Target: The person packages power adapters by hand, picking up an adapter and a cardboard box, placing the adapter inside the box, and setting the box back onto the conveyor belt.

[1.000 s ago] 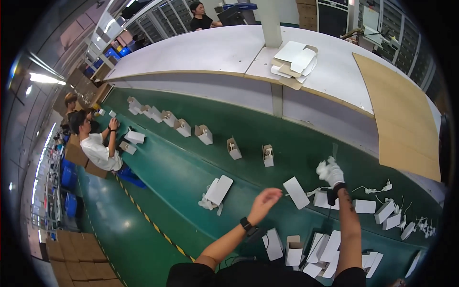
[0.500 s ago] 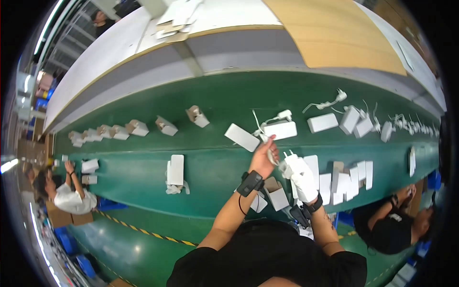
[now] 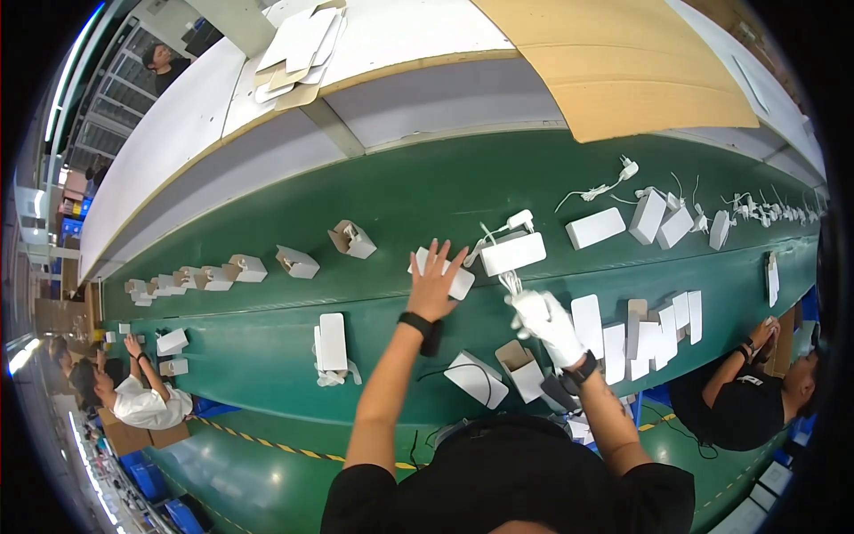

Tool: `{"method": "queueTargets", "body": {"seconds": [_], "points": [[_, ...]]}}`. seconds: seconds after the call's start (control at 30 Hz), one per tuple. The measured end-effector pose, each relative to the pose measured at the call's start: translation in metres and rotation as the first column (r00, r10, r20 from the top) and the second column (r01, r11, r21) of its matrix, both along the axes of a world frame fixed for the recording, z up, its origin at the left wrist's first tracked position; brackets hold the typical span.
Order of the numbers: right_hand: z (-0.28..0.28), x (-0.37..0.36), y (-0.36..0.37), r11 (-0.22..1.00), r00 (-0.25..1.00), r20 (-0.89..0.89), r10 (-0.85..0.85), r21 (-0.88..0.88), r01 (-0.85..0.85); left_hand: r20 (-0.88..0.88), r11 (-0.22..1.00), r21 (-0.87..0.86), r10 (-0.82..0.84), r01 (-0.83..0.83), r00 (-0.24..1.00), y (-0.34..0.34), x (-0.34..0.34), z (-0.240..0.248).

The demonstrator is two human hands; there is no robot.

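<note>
My left hand [image 3: 434, 285] is bare, its fingers spread over a white box [image 3: 462, 284] on the far green strip. My right hand [image 3: 544, 322], in a white glove, is closed round a bundled white cable [image 3: 511, 281]; whatever else sits in the palm is hidden. Just beyond that bundle lies another white box [image 3: 513, 255]. A white plug charger [image 3: 520, 220] with its lead rests behind this box. Nearer to me, an open box [image 3: 520, 371] and a closed white box [image 3: 477, 380] lie on the near strip.
Several open boxes [image 3: 298, 262] form a row at left. White boxes [image 3: 614, 352] cluster right of my glove, and more boxes and chargers [image 3: 765, 211] line the far right. A box on a bagged item [image 3: 332, 343] lies left. A shelf [image 3: 427, 62] borders the far side; co-workers sit at both ends.
My left hand has left the cable, moved left and spread over the white box. The right hand has turned, with the cable bundle now hanging beyond its fingers. The view has shifted slightly.
</note>
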State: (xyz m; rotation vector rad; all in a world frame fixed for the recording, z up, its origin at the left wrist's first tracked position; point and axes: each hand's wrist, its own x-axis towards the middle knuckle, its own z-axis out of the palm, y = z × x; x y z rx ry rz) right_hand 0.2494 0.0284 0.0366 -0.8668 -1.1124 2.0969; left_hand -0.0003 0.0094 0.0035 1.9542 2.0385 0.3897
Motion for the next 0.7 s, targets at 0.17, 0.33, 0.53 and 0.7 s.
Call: {"method": "queueTargets", "body": {"seconds": [0.17,0.33,0.53,0.7], "points": [[0.017,0.011,-0.005,0.903,0.952,-0.297,0.079,-0.383,-0.195,0.151,0.952,-0.307,0.063,-0.013,0.986,0.019,-0.079,-0.048],[0.017,0.021,-0.022,0.836,0.871,-0.489,-0.046,-0.497,-0.234,0.906,0.913,-0.277,0.145,0.299,0.397,0.009,-0.067,-0.035],[0.023,-0.013,0.018,0.947,0.946,0.063,0.318,-0.080,-0.312,0.877,0.897,-0.188,-0.030,0.400,0.480,-0.003,-0.031,0.011],[0.066,-0.043,0.025,0.374,0.469,0.875,-0.120,0.478,-0.795,0.710,0.910,-0.072,-0.241,0.409,0.662,-0.009,-0.003,0.016]]}}
